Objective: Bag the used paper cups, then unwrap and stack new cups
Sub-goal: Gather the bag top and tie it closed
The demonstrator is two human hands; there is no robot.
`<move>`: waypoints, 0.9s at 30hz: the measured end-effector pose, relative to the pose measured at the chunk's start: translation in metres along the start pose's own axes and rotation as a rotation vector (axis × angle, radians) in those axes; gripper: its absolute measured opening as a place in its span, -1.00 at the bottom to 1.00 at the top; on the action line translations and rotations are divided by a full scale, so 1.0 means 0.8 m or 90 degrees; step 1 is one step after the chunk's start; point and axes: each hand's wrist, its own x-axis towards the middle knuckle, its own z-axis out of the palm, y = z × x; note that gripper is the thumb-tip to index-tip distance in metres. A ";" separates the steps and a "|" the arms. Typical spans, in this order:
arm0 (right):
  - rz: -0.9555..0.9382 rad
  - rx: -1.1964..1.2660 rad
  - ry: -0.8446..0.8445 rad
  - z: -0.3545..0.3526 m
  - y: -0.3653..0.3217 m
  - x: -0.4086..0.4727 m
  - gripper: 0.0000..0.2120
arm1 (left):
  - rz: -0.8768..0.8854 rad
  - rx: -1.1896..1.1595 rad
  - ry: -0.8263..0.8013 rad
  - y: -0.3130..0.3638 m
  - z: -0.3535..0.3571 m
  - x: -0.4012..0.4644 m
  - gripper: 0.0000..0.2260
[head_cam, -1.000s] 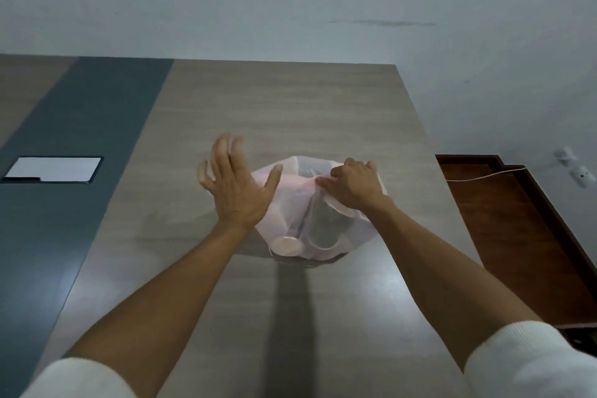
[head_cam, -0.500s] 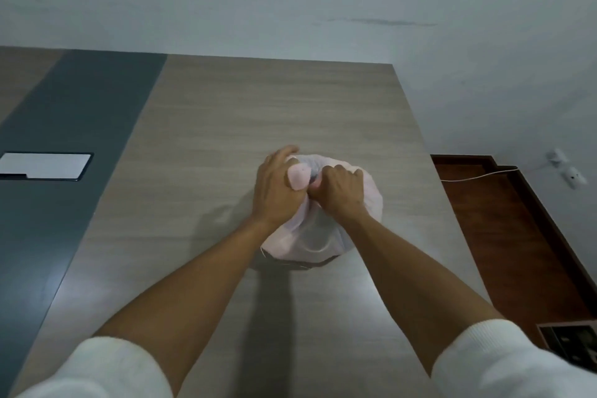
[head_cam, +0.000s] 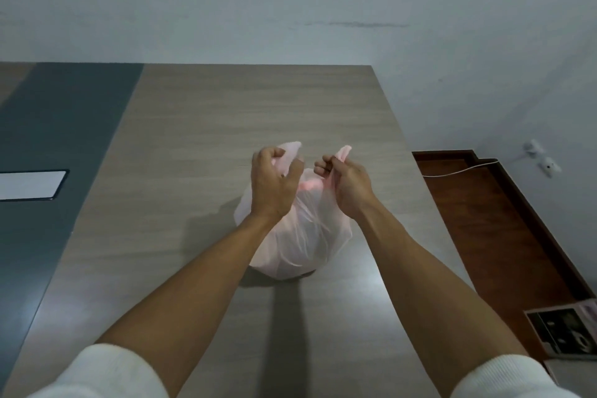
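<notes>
Below the fingers, a pale pink plastic bag (head_cam: 298,236) is seen sitting on the surface (head_cam: 226,126). One handle is gripped by the curled left hand (head_cam: 274,179), the other pinched by the right hand (head_cam: 347,179). Handles are held up, slightly apart. Film is judged thin, soft, slippery; load light, crushable. Grip is best taken high on the handles, not the body.
</notes>
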 end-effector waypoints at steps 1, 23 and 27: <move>0.006 -0.010 -0.003 0.002 0.001 0.001 -0.80 | -0.009 -0.056 -0.022 -0.001 0.001 0.000 -0.77; -0.009 -0.177 -0.139 0.021 0.009 -0.033 -0.51 | -0.460 -0.279 -0.164 0.003 0.008 0.026 -0.77; -0.064 -0.192 -0.202 0.027 0.011 -0.043 -0.66 | -0.424 -0.230 -0.113 -0.003 0.012 0.021 -0.62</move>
